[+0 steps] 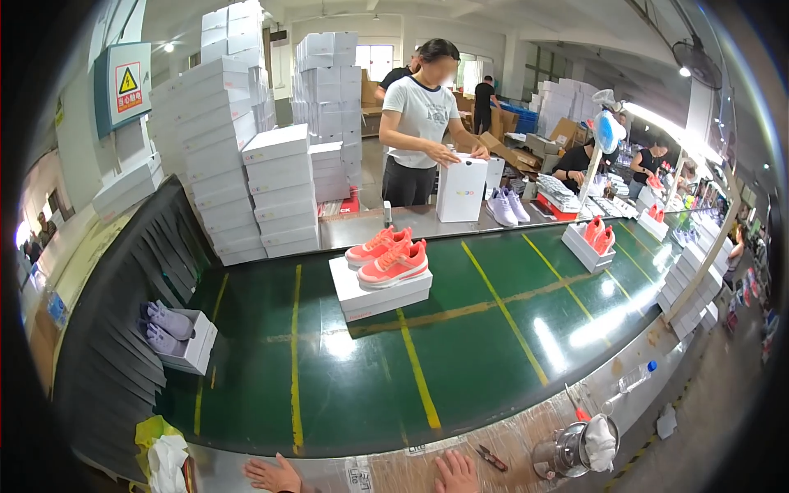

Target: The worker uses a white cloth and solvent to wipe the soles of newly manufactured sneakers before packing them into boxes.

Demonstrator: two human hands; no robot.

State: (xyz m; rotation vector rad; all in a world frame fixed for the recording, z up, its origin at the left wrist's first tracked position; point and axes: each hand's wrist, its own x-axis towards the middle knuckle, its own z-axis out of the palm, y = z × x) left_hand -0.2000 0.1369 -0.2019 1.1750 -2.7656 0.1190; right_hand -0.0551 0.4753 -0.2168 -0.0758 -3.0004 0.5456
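Observation:
My left hand lies flat on the near metal ledge, fingers spread and nothing in them. My right hand rests palm down on the brown covering of the same ledge, its fingers apart. Just right of it are small dark thread snips. Beyond both hands runs a green conveyor belt with yellow lines. On it, a pair of coral sneakers stands on a closed white shoebox. Farther left, lavender sneakers sit in an open white box.
A metal pot with white cloth and a plastic bottle stand at the ledge's right. A yellow bag is at the left. Across the belt a co-worker handles a white shoebox. Box stacks rise at far left; dark strip curtains hang left.

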